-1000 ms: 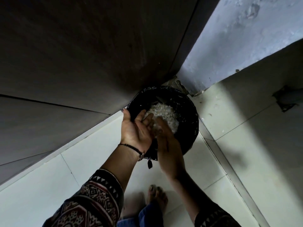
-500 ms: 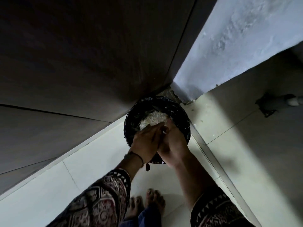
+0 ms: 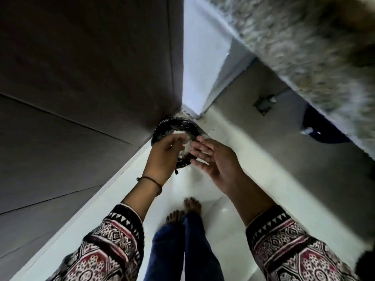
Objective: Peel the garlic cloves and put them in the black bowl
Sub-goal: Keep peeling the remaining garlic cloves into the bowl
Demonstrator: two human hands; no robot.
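A round black container [image 3: 175, 121] lined with shiny black plastic stands on the floor in the corner, with a heap of white garlic skins [image 3: 179, 132] inside it. My left hand [image 3: 165, 154] hangs over its near rim, back up, fingers loosely spread and pointing down at the skins. My right hand [image 3: 216, 159] is just right of it, palm turned up and to the left, fingers apart, holding nothing. A few pale flakes cling to the right palm. I see no whole garlic cloves.
Dark cabinet panels [image 3: 81, 98] fill the left side. A speckled stone counter edge [image 3: 304, 57], blurred, juts in at the upper right, with a dark object [image 3: 324, 128] beneath it. My bare feet [image 3: 182, 209] stand on the white tiled floor [image 3: 233, 230].
My hands were pressed together over the container; now they have come apart and both are open. The view has risen and pulled back, and the counter edge has come into sight.
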